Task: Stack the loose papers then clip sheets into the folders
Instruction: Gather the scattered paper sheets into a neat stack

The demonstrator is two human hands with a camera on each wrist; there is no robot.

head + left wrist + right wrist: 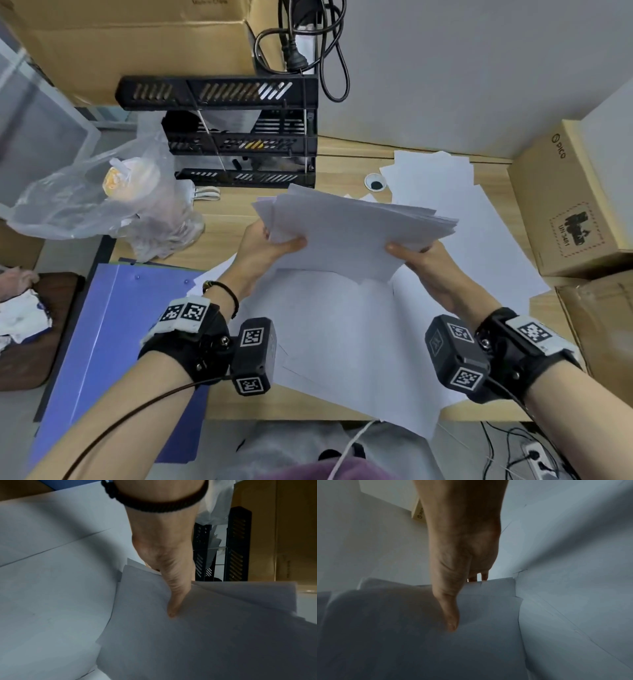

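Observation:
A loose stack of white paper (349, 233) is held above the desk between both hands. My left hand (270, 245) grips its near-left edge, thumb lying on top (173, 601), fingers hidden beneath. My right hand (418, 255) grips the near-right edge with the thumb on top (450, 615). The sheets fan out unevenly at the far edges. More loose white sheets (342, 342) lie spread on the desk below and to the right (445, 185). A blue folder (113, 346) lies flat at the left, partly under my left forearm.
A black tiered tray rack (239, 137) stands at the back, with a clear plastic bag (102, 198) to its left. Cardboard boxes (568, 202) line the right side. The wooden desk (222, 209) has a cable hole (375, 182) near the wall.

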